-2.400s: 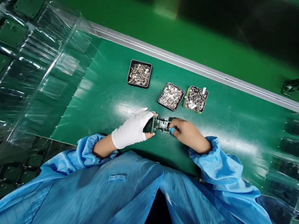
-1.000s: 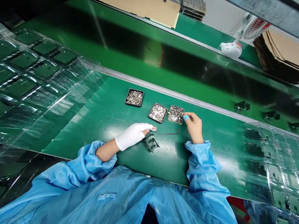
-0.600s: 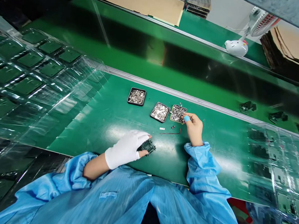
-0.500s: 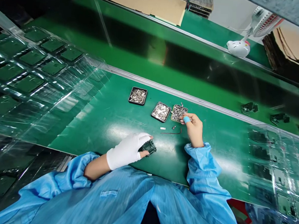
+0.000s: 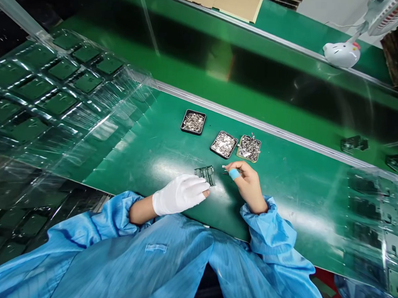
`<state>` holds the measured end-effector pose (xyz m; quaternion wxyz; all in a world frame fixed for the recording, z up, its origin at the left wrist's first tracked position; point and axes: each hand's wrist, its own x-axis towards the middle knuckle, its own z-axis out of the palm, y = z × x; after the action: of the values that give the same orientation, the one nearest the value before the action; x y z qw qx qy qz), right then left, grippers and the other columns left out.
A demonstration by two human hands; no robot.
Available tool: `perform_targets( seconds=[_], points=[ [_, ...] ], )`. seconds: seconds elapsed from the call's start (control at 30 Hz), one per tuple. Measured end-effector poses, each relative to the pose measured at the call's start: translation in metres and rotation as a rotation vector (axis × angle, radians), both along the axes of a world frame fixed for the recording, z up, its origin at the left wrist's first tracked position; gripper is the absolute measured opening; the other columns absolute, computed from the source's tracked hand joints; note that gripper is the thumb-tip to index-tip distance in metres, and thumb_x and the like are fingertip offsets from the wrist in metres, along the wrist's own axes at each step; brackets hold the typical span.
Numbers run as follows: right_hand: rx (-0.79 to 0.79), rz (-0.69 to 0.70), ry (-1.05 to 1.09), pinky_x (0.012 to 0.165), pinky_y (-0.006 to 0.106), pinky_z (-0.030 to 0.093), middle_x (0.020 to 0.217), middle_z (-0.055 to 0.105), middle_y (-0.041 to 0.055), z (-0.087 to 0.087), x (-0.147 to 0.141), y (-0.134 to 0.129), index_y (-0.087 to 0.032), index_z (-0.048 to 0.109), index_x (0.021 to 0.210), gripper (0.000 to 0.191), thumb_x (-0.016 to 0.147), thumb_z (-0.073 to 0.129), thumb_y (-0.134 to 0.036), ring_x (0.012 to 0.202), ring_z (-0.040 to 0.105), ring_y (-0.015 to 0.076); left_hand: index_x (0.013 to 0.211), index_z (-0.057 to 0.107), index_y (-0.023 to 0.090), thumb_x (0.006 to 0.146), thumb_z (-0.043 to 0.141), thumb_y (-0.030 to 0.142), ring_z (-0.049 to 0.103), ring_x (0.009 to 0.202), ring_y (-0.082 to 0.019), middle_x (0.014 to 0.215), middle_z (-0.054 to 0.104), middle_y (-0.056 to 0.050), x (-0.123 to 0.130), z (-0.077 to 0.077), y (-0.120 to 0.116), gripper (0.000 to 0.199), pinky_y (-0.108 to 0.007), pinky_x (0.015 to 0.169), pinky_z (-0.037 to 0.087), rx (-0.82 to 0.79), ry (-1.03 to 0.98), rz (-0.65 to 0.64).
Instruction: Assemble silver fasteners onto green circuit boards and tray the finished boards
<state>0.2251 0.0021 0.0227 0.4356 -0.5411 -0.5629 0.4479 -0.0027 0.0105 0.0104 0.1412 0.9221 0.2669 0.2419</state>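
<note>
My left hand (image 5: 182,194), in a white glove with bare fingertips, is closed on a dark green plastic part (image 5: 205,173) with slots and ribs. The part sticks out past the fingers above the bench. My right hand (image 5: 247,181), bare with blue tape on one finger, pinches a small metal piece (image 5: 224,167) just right of the green part. Beyond the hands stand three small trays: a black tray of metal bits (image 5: 193,122), a second one (image 5: 224,144), and a yellowish-rimmed tray of metal pieces (image 5: 249,148).
Clear plastic blister trays (image 5: 64,87) with green parts are stacked at left; more blister trays (image 5: 383,218) lie at right. Behind a metal rail (image 5: 254,120), several dark parts (image 5: 354,143) rest on a green surface. A white fan (image 5: 341,54) and cardboard (image 5: 224,0) stand farther back.
My right hand has come back from the yellowish-rimmed tray toward my left hand, with a small metal piece in its fingertips. My left hand has turned the green part. The camera view has shifted.
</note>
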Motion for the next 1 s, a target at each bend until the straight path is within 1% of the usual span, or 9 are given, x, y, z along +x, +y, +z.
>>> perform_targets(
  seconds=[0.17,0.3,0.37,0.43,0.5,0.57,0.63,0.83,1.0],
  points=[
    [0.037,0.172,-0.030,0.059,0.025,0.048,0.080,0.063,0.0008,0.011,-0.030,-0.013,-0.022,0.061,0.086,0.011,0.088,0.055,-0.031,0.071,0.060,0.0148,0.079,0.064,0.017,0.096,0.037,0.039,0.061,0.070,-0.019,0.074,0.066,-0.008,0.002,0.017,0.012,0.038,-0.033,0.064,0.044,0.030,-0.071,0.147],
    [0.103,0.185,-0.112,0.061,0.026,0.049,0.081,0.065,0.0008,0.009,-0.037,-0.015,-0.023,0.061,0.090,0.009,0.089,0.054,-0.028,0.070,0.061,0.0153,0.068,0.061,0.018,0.096,0.031,0.040,0.059,0.066,-0.018,0.067,0.063,-0.006,0.007,0.018,0.015,0.046,-0.033,0.065,0.045,-0.072,-0.042,0.169],
    [0.185,0.154,-0.227,0.068,0.029,0.050,0.083,0.066,0.0016,0.009,-0.033,-0.012,-0.024,0.062,0.090,0.009,0.090,0.053,-0.026,0.075,0.063,0.0173,0.079,0.063,0.018,0.094,0.036,0.041,0.063,0.078,-0.020,0.079,0.067,-0.008,0.007,0.015,0.015,0.038,-0.036,0.075,0.049,-0.163,-0.124,0.226],
    [0.254,0.090,-0.305,0.076,0.033,0.050,0.086,0.066,0.0026,0.008,-0.028,-0.007,-0.025,0.061,0.089,0.009,0.090,0.052,-0.024,0.082,0.062,0.0193,0.097,0.063,0.017,0.090,0.044,0.039,0.062,0.096,-0.023,0.100,0.068,-0.010,0.007,0.010,0.017,0.030,-0.039,0.088,0.049,-0.294,-0.235,0.279],
    [0.293,0.044,-0.320,0.084,0.036,0.048,0.094,0.065,0.0044,0.006,-0.026,-0.002,-0.024,0.060,0.087,0.010,0.090,0.051,-0.022,0.092,0.061,0.0209,0.105,0.060,0.016,0.086,0.049,0.033,0.061,0.106,-0.023,0.111,0.066,-0.010,0.008,0.002,0.022,0.028,-0.038,0.095,0.048,-0.475,-0.289,0.266],
    [0.310,0.041,-0.314,0.088,0.039,0.045,0.101,0.063,0.0059,0.002,-0.028,0.001,-0.023,0.059,0.086,0.009,0.090,0.052,-0.022,0.098,0.058,0.0221,0.101,0.061,0.017,0.083,0.048,0.026,0.063,0.103,-0.021,0.106,0.068,-0.007,0.011,-0.005,0.027,0.025,-0.036,0.094,0.049,-0.647,-0.280,0.191],
    [0.314,0.049,-0.303,0.087,0.040,0.045,0.099,0.062,0.0062,-0.003,-0.033,0.002,-0.023,0.058,0.085,0.008,0.089,0.052,-0.021,0.098,0.058,0.0224,0.097,0.063,0.018,0.080,0.047,0.022,0.064,0.098,-0.020,0.101,0.070,-0.004,0.014,-0.011,0.030,0.024,-0.035,0.092,0.050,-0.740,-0.284,0.164],
    [0.310,0.015,-0.275,0.082,0.039,0.045,0.092,0.061,0.0050,-0.013,-0.043,-0.004,-0.023,0.056,0.082,0.007,0.086,0.052,-0.019,0.091,0.058,0.0215,0.107,0.059,0.016,0.077,0.050,0.023,0.062,0.107,-0.022,0.113,0.067,-0.007,0.017,-0.015,0.028,0.032,-0.036,0.097,0.048,-0.822,-0.352,0.140],
    [0.316,-0.002,-0.343,0.081,0.040,0.044,0.090,0.061,0.0050,-0.019,-0.044,-0.006,-0.023,0.054,0.082,0.005,0.085,0.053,-0.019,0.088,0.058,0.0220,0.105,0.059,0.016,0.077,0.049,0.021,0.061,0.106,-0.022,0.113,0.066,-0.007,0.016,-0.016,0.026,0.031,-0.037,0.098,0.047,-0.820,-0.332,0.162]
  ],
)
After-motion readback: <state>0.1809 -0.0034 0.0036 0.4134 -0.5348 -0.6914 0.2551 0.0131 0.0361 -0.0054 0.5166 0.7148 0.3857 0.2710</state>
